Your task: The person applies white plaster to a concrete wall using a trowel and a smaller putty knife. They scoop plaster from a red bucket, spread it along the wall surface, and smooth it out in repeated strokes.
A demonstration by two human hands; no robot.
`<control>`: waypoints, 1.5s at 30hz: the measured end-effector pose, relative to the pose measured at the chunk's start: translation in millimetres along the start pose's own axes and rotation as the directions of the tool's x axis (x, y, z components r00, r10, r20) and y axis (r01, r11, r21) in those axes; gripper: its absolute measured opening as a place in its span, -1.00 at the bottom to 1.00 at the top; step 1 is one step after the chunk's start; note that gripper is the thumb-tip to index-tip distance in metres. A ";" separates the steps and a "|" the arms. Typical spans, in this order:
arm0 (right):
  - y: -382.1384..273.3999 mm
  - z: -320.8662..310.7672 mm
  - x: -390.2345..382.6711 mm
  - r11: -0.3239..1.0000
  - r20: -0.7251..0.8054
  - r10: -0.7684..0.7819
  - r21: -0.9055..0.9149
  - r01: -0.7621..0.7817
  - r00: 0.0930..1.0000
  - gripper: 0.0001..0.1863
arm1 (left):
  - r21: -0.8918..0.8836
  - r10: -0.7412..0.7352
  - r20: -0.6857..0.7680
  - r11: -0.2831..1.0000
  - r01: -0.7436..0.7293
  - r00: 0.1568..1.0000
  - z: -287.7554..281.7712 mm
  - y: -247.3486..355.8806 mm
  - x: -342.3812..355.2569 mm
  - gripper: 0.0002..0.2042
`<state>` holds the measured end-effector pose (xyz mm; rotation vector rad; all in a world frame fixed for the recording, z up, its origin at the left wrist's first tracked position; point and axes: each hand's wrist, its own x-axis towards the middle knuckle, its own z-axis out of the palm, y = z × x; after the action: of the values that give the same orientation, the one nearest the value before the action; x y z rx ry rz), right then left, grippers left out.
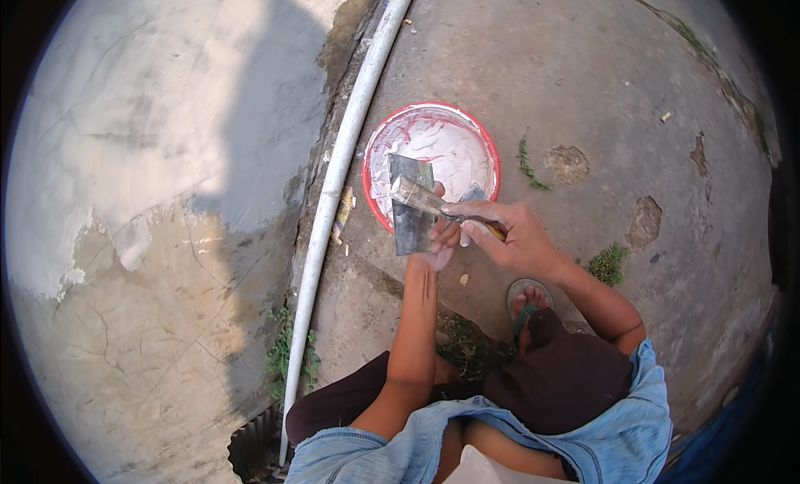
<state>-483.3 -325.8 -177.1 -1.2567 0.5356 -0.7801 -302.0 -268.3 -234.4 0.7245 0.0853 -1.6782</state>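
Observation:
Above a round red-rimmed tub [497, 166] of whitish paste [450, 147], my two hands are close together. My left hand [442, 238] is closed on a wide, flat metal putty blade [412, 232], which stands on edge and partly hides the fingers. In my right hand [523, 238] is a narrower putty knife [419, 195] with a dark and yellow handle. Its pale-smeared blade points left and crosses in front of the wide blade; whether they touch, I cannot tell. A small bluish flat piece [474, 192] shows behind my right fingers, mostly hidden. White smears mark my fingers.
A long white pipe [333, 184] runs along the foot of a patchy plastered wall [150, 192] at left. The rough concrete ground [533, 67] has broken pits [645, 222] and weeds [608, 263]. My sandalled foot [530, 301] is near the tub, and a crumpled wrapper [342, 213] lies by the pipe.

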 end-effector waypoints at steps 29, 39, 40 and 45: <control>-11.3 -11.5 14.2 0.990 -0.163 0.124 0.086 -0.111 0.979 -0.68 | -0.042 -0.120 0.371 0.988 0.146 0.921 0.2 3.8 2.8 -0.79; 32.6 -65.7 7.7 0.465 -0.123 -0.419 -0.880 0.096 0.900 -0.57 | -0.249 0.062 0.398 0.968 0.043 0.915 -25.8 35.1 -3.5 -0.88; 40.6 -75.0 3.4 0.363 -0.067 -0.407 -0.927 0.094 0.911 -0.53 | -0.234 0.080 0.399 0.972 0.017 0.913 -25.4 36.8 -3.0 -0.88; 59.8 -88.4 -9.8 0.362 -0.120 -0.283 -0.932 -0.010 0.951 -0.52 | -0.144 0.166 0.205 0.980 -0.138 0.965 -32.0 37.5 -5.4 -0.86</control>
<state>-541.4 -367.1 -257.1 -2.3201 1.2248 -0.7971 -254.4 -259.3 -245.0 0.4376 -0.0159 -1.5782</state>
